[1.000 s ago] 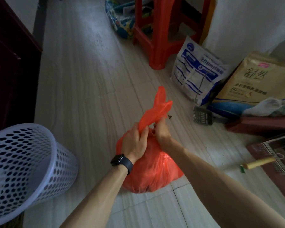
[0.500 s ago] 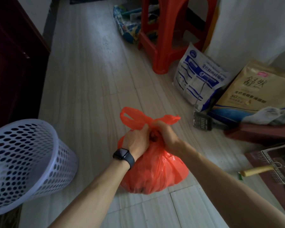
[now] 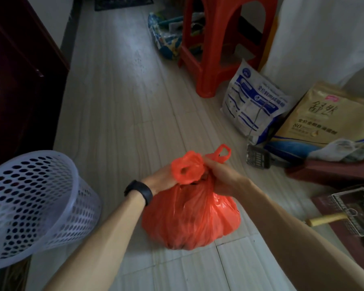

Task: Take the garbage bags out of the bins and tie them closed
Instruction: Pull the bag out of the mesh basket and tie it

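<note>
Garbage bag (image 3: 189,217) (red, full and rounded) is set on the floor (image 3: 124,101), out of the perforated bin (image 3: 29,206) that stands just to its left. Its neck is gathered between both hands. One handle loop (image 3: 187,170) is held at its root by the left hand (image 3: 162,177), though those fingers are largely hidden behind the plastic, so the exact hold cannot be made out. The other loop (image 3: 222,153) is held in the closed grip of the right hand (image 3: 221,175), fingers curled round it.

The step in hand is judged to be the knotting of the two handles. Whether a first crossing has been made cannot be told. A dark gap shows beneath the loops, so the mouth is judged not yet sealed.

To do it well, the handles should be crossed low, right against the gathered neck, and drawn apart sideways rather than upward, so that the load is carried by the floor and not by the thin film. The pull should be even on both sides — a jerk on one handle may well stretch or tear it. Trapped air is best pressed out before tightening, and a second throw should be added so the knot is not left to slip.
</note>
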